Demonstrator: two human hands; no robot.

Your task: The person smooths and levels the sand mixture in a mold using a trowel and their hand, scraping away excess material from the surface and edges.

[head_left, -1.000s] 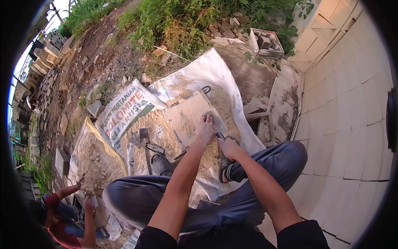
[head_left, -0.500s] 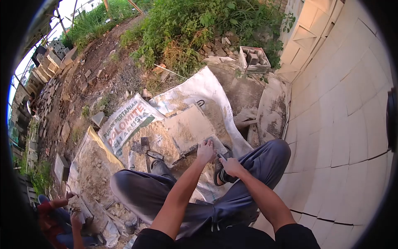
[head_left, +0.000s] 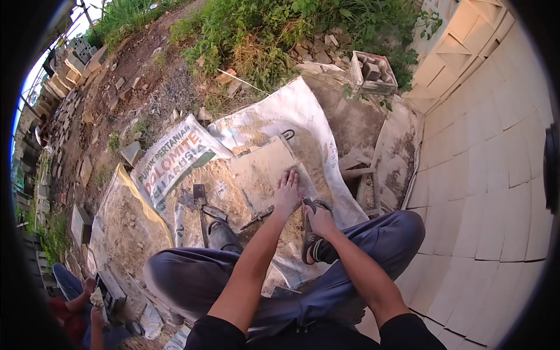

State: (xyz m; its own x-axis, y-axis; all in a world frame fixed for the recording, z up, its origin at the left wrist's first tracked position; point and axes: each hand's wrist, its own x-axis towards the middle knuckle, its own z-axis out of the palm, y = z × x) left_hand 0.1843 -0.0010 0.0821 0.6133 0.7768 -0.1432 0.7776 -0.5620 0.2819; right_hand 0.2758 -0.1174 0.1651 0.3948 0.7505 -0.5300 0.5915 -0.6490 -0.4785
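Observation:
In the head view my left hand [head_left: 288, 195] lies flat with fingers spread on the near right part of a square, pale slab [head_left: 262, 169] dusted with sandy powder. A dark metal loop [head_left: 288, 134] sticks out at the slab's far corner. My right hand [head_left: 320, 221] is closed around a slim dark tool [head_left: 308, 203] beside the slab's near right corner, close to my sandalled right foot [head_left: 315, 248]. The far end of that tool is hard to make out. Under the slab are white printed sacks [head_left: 181, 160] strewn with the same powder.
Left of the slab lies a small square-bladed tool [head_left: 199, 194], near my left foot [head_left: 221, 234]. Stacked pale tiles [head_left: 466, 198] rise along the right. A crate [head_left: 373, 73] with blocks stands at the back. Another person's hands [head_left: 93, 300] hold a pale lump at lower left.
My left hand has slid away from me, from the slab's near edge onto its surface, fingers now spread. My right hand has moved slightly left and forward with the tool. The view has shifted slightly.

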